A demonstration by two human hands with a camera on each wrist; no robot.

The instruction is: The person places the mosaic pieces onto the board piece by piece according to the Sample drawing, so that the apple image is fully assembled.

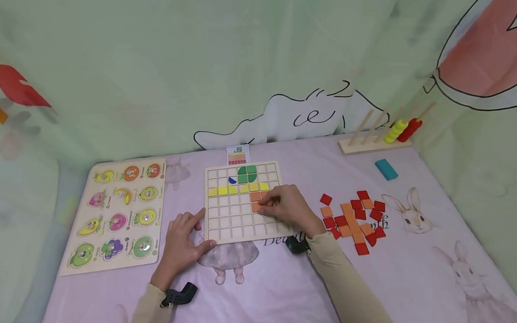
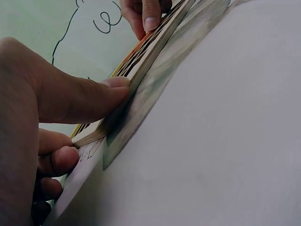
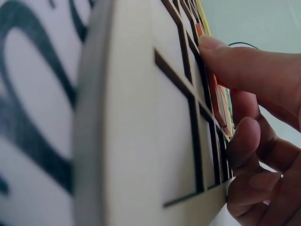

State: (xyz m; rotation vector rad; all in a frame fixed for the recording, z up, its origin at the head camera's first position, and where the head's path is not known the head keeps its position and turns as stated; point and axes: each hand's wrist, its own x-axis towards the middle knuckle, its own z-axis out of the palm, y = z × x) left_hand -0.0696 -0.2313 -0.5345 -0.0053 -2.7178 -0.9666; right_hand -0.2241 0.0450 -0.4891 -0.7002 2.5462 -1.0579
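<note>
A: We're at the grid board (image 1: 243, 204) now, and the right hand (image 1: 288, 207) is over its middle-right cells, fingertips bent down onto an orange tile (image 1: 256, 207).

B: It sits just below another orange tile (image 1: 255, 196), under the yellow row (image 1: 238, 188). We'd judge this step as seating the tile in its cell, not fetching one.

A: From the right wrist view the forefinger (image 3: 235, 66) presses flat on the tile's face while the other fingers curl beneath it. It looks like a press with a light pinch, though we can't tell whether the thumb is gripping.

B: And the left hand (image 1: 183, 240)?

A: It braces the board's near-left corner, with the thumb (image 2: 89, 96) laid along the edge and the fingers tucked against the side, holding the board steady.

B: As for the next move, we'd say the tile needs squaring to the cell walls and pushing flush, and then another comes from the pile (image 1: 355, 216) of red and orange tiles on the right.

A: On heading, the tile is square and has no long axis. Its edges run with the grid lines. The board is nearly square as well, and its far edge faces the small pattern card (image 1: 238, 156).
</note>
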